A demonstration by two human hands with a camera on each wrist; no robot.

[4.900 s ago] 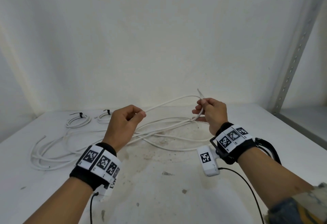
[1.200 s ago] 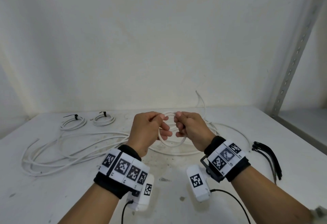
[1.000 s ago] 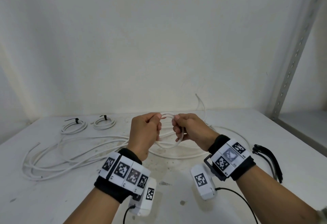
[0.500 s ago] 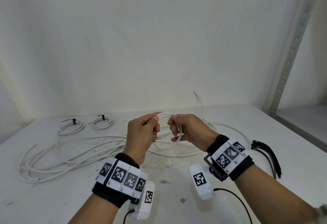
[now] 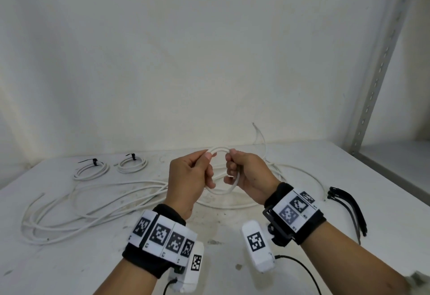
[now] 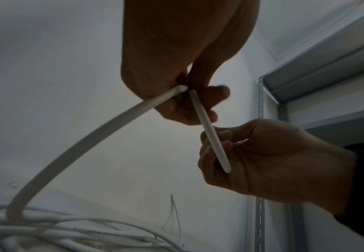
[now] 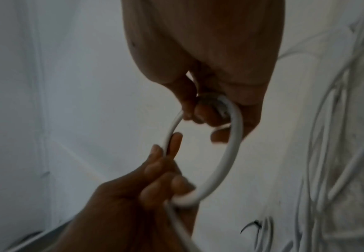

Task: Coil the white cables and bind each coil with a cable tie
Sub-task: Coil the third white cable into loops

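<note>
Hands held above a stained white table (image 5: 290,259) — a small white cable loop (image 5: 221,192) is pinched between left hand (image 5: 188,178) and right hand (image 5: 249,173), loose cable (image 5: 93,211) trailing onto the table.

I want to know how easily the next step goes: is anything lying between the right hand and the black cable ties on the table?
Nothing visible blocks it. The black cable ties lie on bare table just right of the right hand. That hand and the left hand both grip the white cable loop, so one must let go first.
</note>
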